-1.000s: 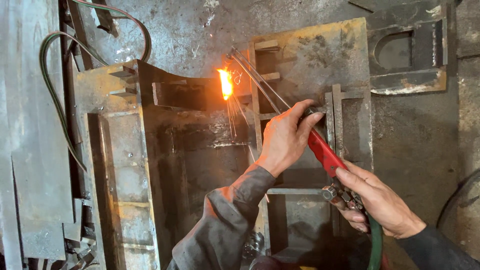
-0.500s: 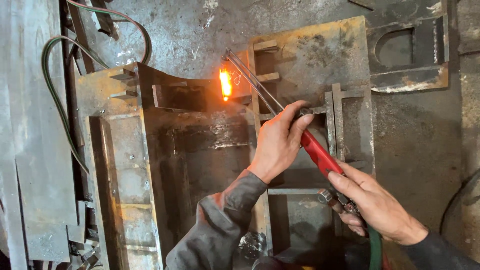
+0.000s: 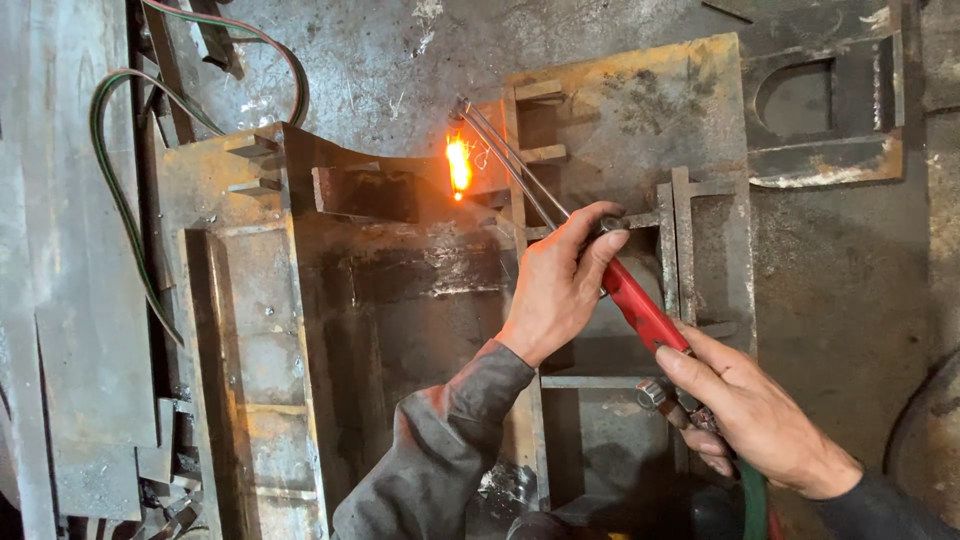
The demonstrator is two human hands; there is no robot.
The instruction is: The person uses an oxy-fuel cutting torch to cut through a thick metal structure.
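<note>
The long red-handled cutting torch with thin metal tubes (image 3: 640,305) is gripped at its forward end by the left hand (image 3: 555,285) for steadiness and clasped by the right hand (image 3: 745,410) at the rear valves, so its orange flame (image 3: 458,165) is held against the rusty steel box frame (image 3: 330,200)

From my remote view, the steel frame (image 3: 400,300) serves as landmark. The cutting torch (image 3: 600,270) lies across its right part, tip at the flame (image 3: 458,165) on its far edge. My left hand (image 3: 560,285) rests on the torch mid-length; my right hand (image 3: 745,410) holds its near end. Hoses (image 3: 120,200) lie left of the frame, a notched plate (image 3: 820,110) far right.
</note>
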